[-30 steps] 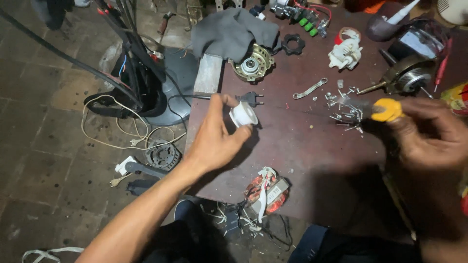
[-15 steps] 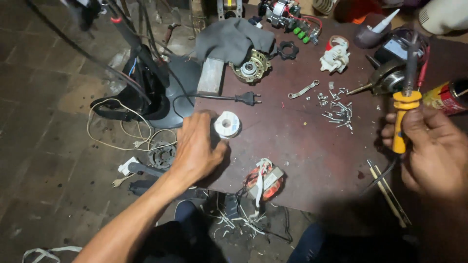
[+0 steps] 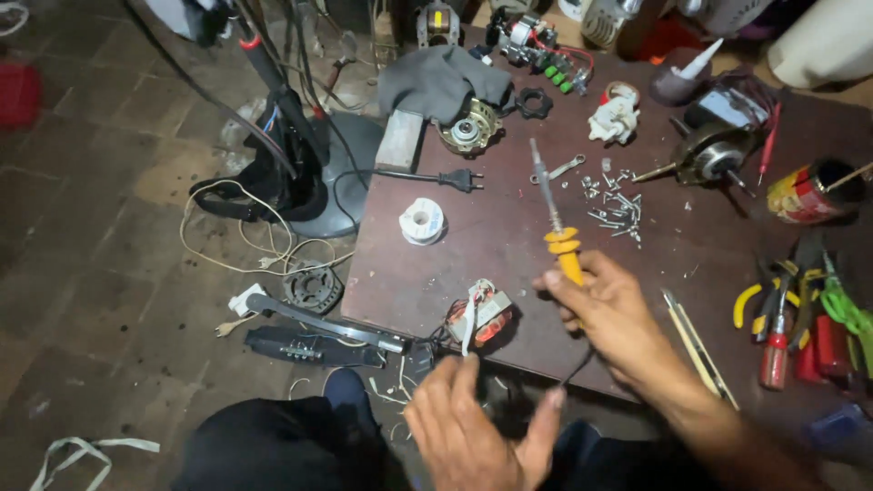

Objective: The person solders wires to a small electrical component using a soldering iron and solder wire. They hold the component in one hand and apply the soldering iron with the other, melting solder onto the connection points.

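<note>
My right hand grips the yellow handle of a soldering iron, whose metal tip points up and away over the dark red table. The iron's black cord drops from my fist toward my left hand. That hand hovers at the table's front edge with fingers apart, fingertips just below a small red and white wound coil and its loose white wire. A white solder spool lies flat on the table, apart from both hands.
A black plug, a flat wrench, scattered screws, a motor, a red can and pliers lie on the table. A fan base, cables and a stator sit on the floor at left.
My left hand let go of the white spool, which now lies on the table, and drew back to the front edge. My right hand carried the soldering iron leftward to the table's middle.
</note>
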